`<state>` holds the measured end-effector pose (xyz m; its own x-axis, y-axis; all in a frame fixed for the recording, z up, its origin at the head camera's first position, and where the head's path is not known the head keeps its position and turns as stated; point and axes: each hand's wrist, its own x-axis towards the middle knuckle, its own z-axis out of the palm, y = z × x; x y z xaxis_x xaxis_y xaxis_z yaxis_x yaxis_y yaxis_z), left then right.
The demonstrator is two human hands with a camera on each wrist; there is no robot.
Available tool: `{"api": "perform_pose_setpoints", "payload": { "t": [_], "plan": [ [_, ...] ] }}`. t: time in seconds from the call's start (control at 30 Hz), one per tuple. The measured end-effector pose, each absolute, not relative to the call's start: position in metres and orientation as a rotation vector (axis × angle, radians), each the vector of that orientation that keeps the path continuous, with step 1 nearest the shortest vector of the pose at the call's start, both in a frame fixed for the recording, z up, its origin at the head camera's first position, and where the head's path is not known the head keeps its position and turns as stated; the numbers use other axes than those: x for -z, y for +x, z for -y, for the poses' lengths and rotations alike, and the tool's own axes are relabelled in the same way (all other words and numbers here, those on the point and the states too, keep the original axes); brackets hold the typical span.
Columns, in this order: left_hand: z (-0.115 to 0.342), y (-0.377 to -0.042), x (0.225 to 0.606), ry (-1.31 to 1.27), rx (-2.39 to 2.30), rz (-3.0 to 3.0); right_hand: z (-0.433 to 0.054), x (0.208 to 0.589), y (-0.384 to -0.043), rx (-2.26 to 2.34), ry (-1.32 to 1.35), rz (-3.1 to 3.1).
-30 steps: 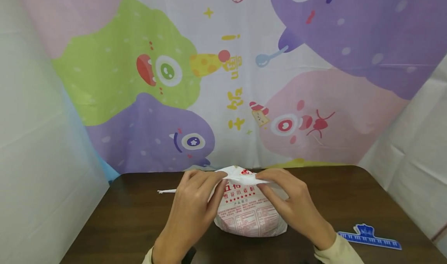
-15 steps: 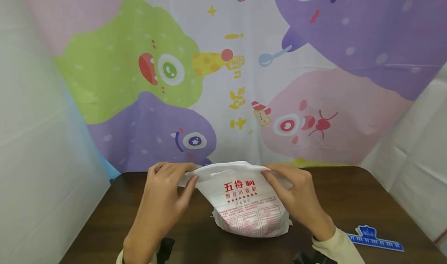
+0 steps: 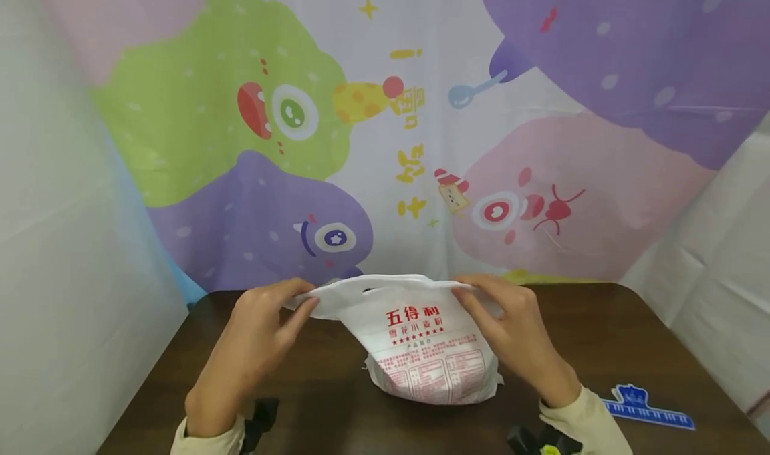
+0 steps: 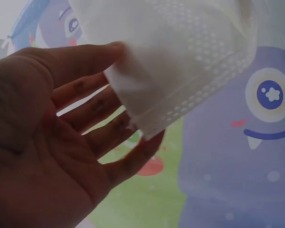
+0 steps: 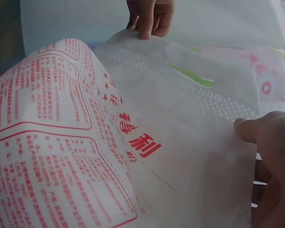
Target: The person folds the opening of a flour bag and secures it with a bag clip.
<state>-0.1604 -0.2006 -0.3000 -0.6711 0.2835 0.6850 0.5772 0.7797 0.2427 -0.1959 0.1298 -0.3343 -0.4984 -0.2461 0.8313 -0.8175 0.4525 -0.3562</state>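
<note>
A white flour bag (image 3: 427,375) with red print stands on the table, its flat top edge stretched wide between my hands. My left hand (image 3: 252,341) pinches the top left corner between thumb and fingers. In the left wrist view, that white corner of the bag (image 4: 166,80) lies between the thumb and the spread fingers of my left hand (image 4: 52,118). On the other side my right hand (image 3: 517,328) grips the top right end, thumb in front. A handle slot and embossed dots run along the top of the bag in the right wrist view.
A blue clip (image 3: 650,408) with a piano-key print lies at the right of the dark wooden table (image 3: 180,375). Behind the table hangs a cartoon-printed cloth (image 3: 391,241), with white cloth walls on both sides.
My left hand has moved left and toward me, pulling the bunched top of the bag out flat and wide. The right hand keeps its hold near the same spot.
</note>
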Motion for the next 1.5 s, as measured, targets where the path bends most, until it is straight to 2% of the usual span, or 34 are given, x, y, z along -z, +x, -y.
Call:
{"api": "perform_pose_setpoints", "payload": {
  "t": [0.5,0.73,0.87,1.03,1.5],
  "plan": [
    [0.189,-0.176,0.309,-0.593,0.803,2.067,-0.140,0.331,-0.196,-1.019,0.796,1.971],
    [0.209,-0.187,0.320,-0.491,1.107,2.239,-0.141,0.332,-0.199,-1.041,0.736,1.993],
    [0.213,-0.196,0.328,-0.551,1.325,2.402,-0.144,0.334,-0.201,-1.043,0.683,2.011],
    [0.213,-0.203,0.334,-0.620,1.363,2.489,-0.145,0.334,-0.202,-1.049,0.685,2.009],
    [0.189,-0.209,0.337,-0.598,1.592,2.123,-0.158,0.331,-0.205,-1.034,0.595,2.028]
  ]
}}
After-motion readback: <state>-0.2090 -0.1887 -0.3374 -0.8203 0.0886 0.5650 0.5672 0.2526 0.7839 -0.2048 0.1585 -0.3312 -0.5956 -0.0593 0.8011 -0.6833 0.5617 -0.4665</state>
